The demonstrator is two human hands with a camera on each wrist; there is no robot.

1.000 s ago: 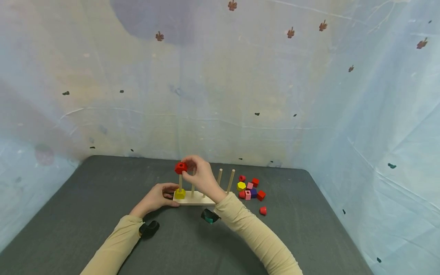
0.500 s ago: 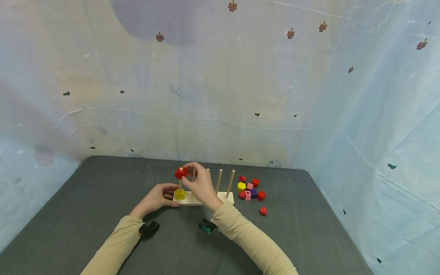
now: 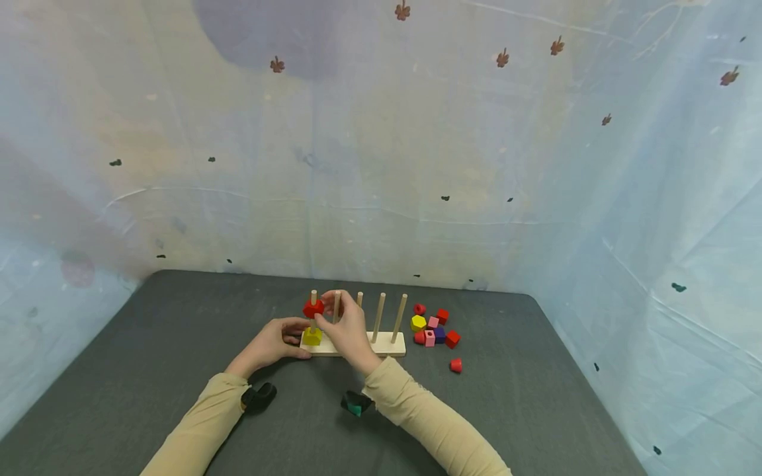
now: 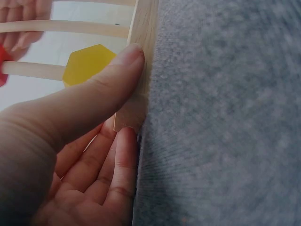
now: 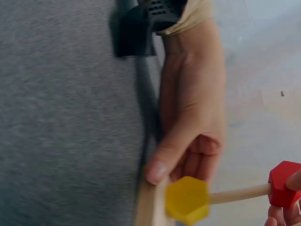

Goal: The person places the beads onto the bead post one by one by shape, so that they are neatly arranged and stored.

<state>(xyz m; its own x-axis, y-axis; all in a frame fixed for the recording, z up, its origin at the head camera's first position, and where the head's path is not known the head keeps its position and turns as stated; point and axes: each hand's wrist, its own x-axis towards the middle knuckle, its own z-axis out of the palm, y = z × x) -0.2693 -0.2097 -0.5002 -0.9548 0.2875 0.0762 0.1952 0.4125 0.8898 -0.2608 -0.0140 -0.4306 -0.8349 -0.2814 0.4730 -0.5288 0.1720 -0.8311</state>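
A wooden peg stand [image 3: 389, 345] with several upright pegs lies on the dark table. At its left end a yellow hexagonal bead [image 3: 311, 338] sits at the foot of the peg. My left hand [image 3: 268, 344] grips that end of the base; in the left wrist view its thumb [image 4: 128, 56] lies along the front edge and the fingers curl behind. Between thumb and fingers, my right hand [image 3: 350, 330] pinches a red hexagonal bead [image 3: 312, 309], threaded on the same peg. The peg's tip shows above the red bead, and a gap separates it from the yellow one.
Right of the stand lie loose beads: a yellow hexagon [image 3: 418, 322], a purple bead [image 3: 439, 336], pink ones and several red ones. One red bead [image 3: 456, 365] lies apart, nearer the front. A patterned curtain [image 3: 381, 165] hangs behind the table.
The right hand has lowered the red bead from the peg's top to partway down it, with the peg's tip now above the bead. The left hand has stayed at the base.
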